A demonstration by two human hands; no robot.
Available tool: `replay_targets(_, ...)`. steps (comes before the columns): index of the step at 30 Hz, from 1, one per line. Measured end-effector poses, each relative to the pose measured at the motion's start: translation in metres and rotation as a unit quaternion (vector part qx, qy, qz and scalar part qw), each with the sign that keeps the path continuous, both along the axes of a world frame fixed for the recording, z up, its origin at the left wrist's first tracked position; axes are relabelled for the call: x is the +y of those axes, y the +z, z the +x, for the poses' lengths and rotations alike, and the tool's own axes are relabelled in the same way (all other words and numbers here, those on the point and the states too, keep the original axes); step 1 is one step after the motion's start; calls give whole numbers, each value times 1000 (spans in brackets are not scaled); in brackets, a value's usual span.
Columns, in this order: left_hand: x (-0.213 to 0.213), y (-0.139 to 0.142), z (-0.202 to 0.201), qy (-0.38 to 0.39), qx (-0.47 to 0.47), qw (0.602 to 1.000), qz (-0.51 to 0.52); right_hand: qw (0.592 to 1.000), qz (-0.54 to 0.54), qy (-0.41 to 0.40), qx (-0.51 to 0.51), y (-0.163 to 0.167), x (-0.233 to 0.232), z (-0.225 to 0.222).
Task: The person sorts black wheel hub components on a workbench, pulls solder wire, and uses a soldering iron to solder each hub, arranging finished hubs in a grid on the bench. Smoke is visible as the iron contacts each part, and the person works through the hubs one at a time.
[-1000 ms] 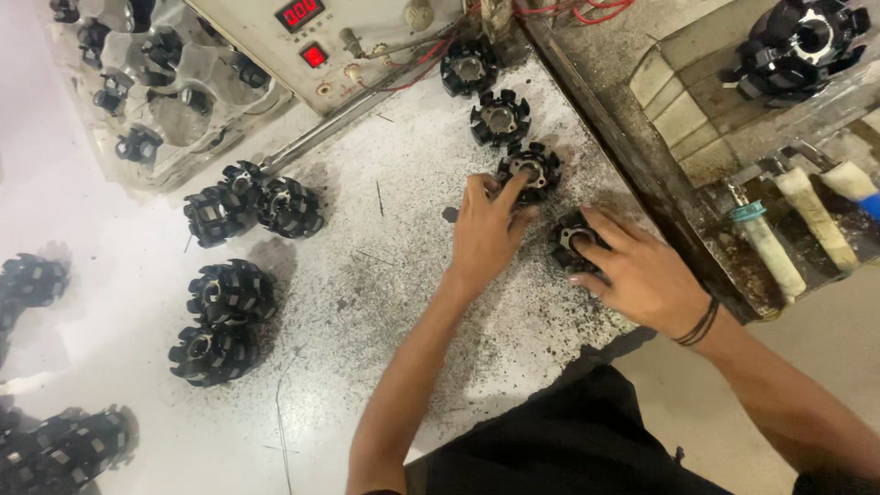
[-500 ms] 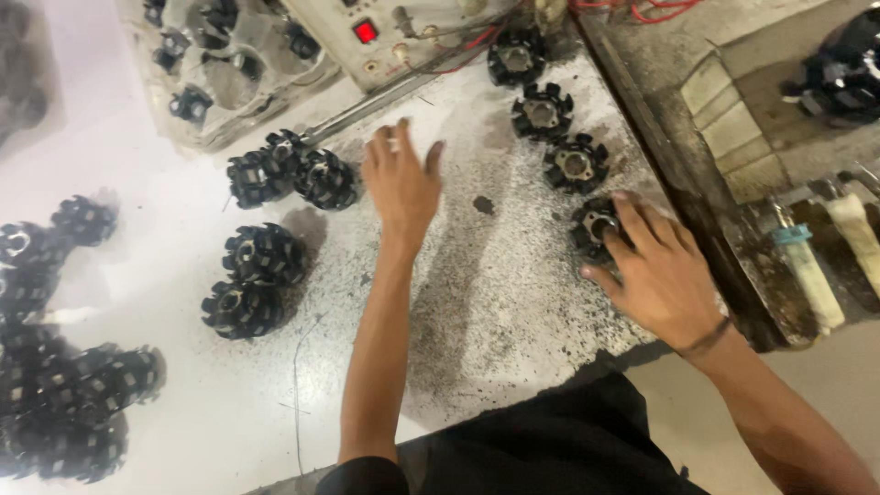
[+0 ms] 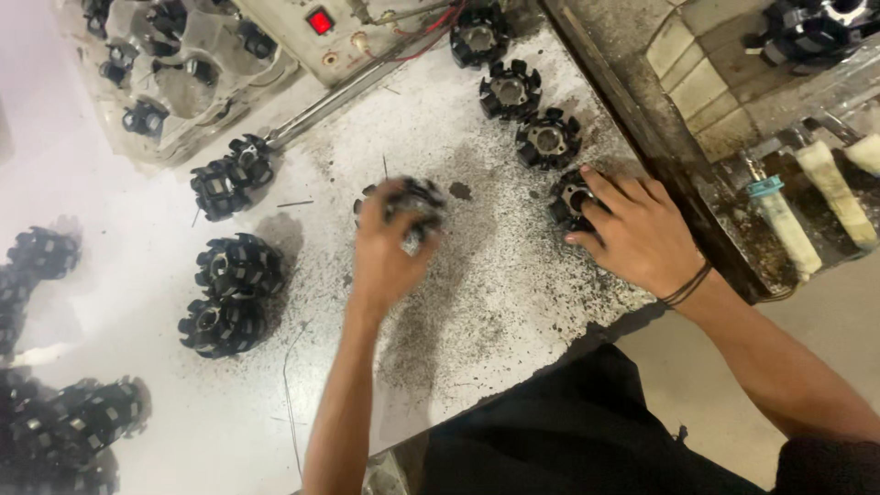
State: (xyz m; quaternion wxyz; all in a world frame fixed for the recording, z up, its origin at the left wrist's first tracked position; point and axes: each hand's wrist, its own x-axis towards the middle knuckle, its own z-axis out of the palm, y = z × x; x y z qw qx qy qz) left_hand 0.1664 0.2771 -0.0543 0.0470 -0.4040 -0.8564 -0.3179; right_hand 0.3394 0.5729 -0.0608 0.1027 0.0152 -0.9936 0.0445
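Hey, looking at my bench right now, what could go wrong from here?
The black toothed part in your left hand is blurred, so a loose hold might drop it. The right hand covers another part near the table edge, where it could slide off. Dark grit could make parts skid.
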Motion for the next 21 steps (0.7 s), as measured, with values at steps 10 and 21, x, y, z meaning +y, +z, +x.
replay_targets(10, 119, -36, 115, -137, -145, 978, 68, 993, -114, -23, -3, 28, -7, 65)
replay_targets(21, 142, -37, 74, -107, -115, 977, -144, 979, -150, -133, 14, 9, -20, 83)
